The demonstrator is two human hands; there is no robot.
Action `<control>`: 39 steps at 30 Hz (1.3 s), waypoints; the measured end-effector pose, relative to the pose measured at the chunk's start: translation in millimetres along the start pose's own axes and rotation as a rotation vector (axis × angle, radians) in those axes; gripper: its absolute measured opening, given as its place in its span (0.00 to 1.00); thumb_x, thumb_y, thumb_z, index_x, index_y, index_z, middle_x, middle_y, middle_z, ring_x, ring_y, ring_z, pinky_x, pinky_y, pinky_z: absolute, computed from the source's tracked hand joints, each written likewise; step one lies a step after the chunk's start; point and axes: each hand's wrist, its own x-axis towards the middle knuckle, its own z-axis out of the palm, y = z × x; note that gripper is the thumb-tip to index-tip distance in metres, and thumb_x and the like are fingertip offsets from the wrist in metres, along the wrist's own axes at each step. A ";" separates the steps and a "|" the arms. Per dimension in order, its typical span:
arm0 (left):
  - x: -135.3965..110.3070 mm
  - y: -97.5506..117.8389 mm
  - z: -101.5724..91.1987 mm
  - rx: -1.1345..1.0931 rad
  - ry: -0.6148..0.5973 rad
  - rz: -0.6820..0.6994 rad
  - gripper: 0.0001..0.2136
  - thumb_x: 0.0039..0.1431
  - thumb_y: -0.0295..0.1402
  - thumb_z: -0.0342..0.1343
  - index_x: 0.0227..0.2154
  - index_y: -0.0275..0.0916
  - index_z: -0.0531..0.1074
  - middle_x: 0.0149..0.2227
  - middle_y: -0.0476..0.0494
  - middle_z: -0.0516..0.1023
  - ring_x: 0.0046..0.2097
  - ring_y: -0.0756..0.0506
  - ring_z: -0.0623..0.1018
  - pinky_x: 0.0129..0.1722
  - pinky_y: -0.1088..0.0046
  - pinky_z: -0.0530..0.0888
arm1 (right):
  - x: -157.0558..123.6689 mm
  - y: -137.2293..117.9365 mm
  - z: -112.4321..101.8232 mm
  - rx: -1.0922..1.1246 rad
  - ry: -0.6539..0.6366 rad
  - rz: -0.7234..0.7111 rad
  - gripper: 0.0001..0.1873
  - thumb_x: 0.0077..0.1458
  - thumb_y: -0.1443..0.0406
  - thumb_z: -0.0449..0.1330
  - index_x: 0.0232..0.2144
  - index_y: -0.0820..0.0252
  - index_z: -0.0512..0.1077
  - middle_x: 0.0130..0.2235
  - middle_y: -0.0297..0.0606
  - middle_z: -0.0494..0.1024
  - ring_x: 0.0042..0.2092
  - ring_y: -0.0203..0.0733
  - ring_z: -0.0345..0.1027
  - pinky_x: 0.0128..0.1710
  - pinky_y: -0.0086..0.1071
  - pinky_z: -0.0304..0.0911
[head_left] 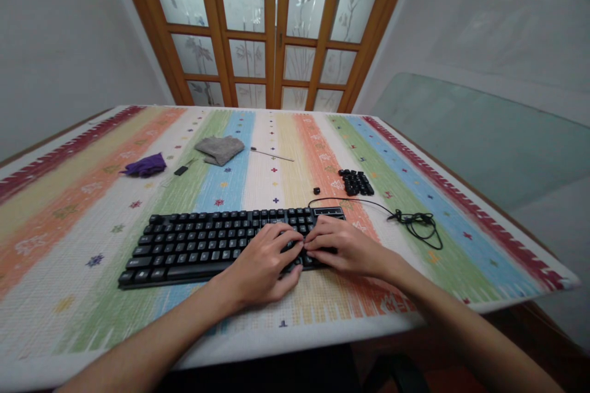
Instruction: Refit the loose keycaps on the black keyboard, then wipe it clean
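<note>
A black keyboard (193, 245) lies on the striped tablecloth, its right end under both hands. My left hand (270, 258) rests over the keys right of the middle, fingers bent and thumb spread apart from them. Against its fingertips comes my right hand (343, 245), its fingers drawn together at the number-pad end. Whatever those fingertips pinch, if anything, is hidden. Behind the keyboard's right end sits a cluster of loose black keycaps (357, 183), with a single keycap (316, 191) to its left.
The keyboard's cable (419, 224) lies coiled at the right. Farther back are a grey cloth (220, 149), a purple cloth (145, 165), a small black piece with thin wires (181, 170) and a thin rod with a dark end (273, 154). Glazed wooden doors (276, 31) stand beyond the table.
</note>
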 end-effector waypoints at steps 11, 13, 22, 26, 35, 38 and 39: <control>-0.3 0.7 0.6 -0.018 0.013 -0.019 0.14 0.60 0.30 0.56 0.48 0.35 0.74 0.49 0.36 0.77 0.53 0.37 0.71 0.52 0.54 0.71 | 1.6 -0.3 -0.8 -0.033 0.032 0.005 0.07 0.58 0.72 0.59 0.35 0.61 0.77 0.35 0.41 0.80 0.39 0.43 0.70 0.43 0.39 0.66; -0.6 0.4 0.7 -0.017 0.021 -0.024 0.13 0.60 0.31 0.56 0.48 0.35 0.74 0.49 0.36 0.77 0.53 0.37 0.71 0.52 0.54 0.71 | 1.2 0.0 0.2 -0.032 0.043 -0.001 0.07 0.58 0.73 0.59 0.35 0.61 0.77 0.35 0.41 0.80 0.39 0.43 0.70 0.42 0.39 0.66; -0.3 0.3 -0.1 -0.014 0.029 -0.022 0.13 0.60 0.30 0.56 0.47 0.34 0.74 0.48 0.36 0.77 0.53 0.37 0.71 0.52 0.55 0.71 | 0.0 -5.8 1.1 -0.100 -0.007 0.018 0.07 0.57 0.73 0.58 0.31 0.61 0.76 0.36 0.42 0.77 0.40 0.44 0.66 0.42 0.38 0.64; 0.4 1.1 -0.9 -0.036 0.023 -0.026 0.13 0.60 0.29 0.55 0.48 0.37 0.74 0.48 0.37 0.77 0.53 0.38 0.71 0.52 0.54 0.71 | -0.2 -10.9 -0.1 -0.103 -0.028 0.090 0.04 0.54 0.71 0.60 0.31 0.61 0.76 0.40 0.43 0.72 0.44 0.45 0.64 0.44 0.39 0.64; 1.8 0.2 -1.6 -0.036 0.026 -0.036 0.14 0.59 0.30 0.55 0.48 0.37 0.74 0.48 0.37 0.77 0.53 0.38 0.71 0.52 0.53 0.71 | -3.7 -4.9 -0.6 -0.065 -0.050 0.113 0.08 0.58 0.61 0.63 0.34 0.59 0.79 0.42 0.43 0.71 0.45 0.45 0.65 0.47 0.42 0.64; 0.8 -1.0 -2.4 -0.017 0.018 -0.041 0.14 0.59 0.31 0.57 0.48 0.37 0.74 0.48 0.37 0.77 0.53 0.37 0.71 0.52 0.53 0.71 | -2.7 5.0 -11.0 -0.059 0.018 0.098 0.07 0.60 0.62 0.62 0.37 0.58 0.79 0.43 0.43 0.73 0.46 0.45 0.67 0.48 0.42 0.64; 0.4 -1.4 -2.5 -0.010 0.010 -0.041 0.14 0.59 0.32 0.57 0.48 0.37 0.74 0.48 0.37 0.77 0.53 0.37 0.71 0.53 0.53 0.70 | -1.9 11.5 -14.8 -0.077 0.080 0.111 0.07 0.60 0.63 0.61 0.38 0.58 0.78 0.43 0.43 0.74 0.47 0.45 0.67 0.49 0.42 0.63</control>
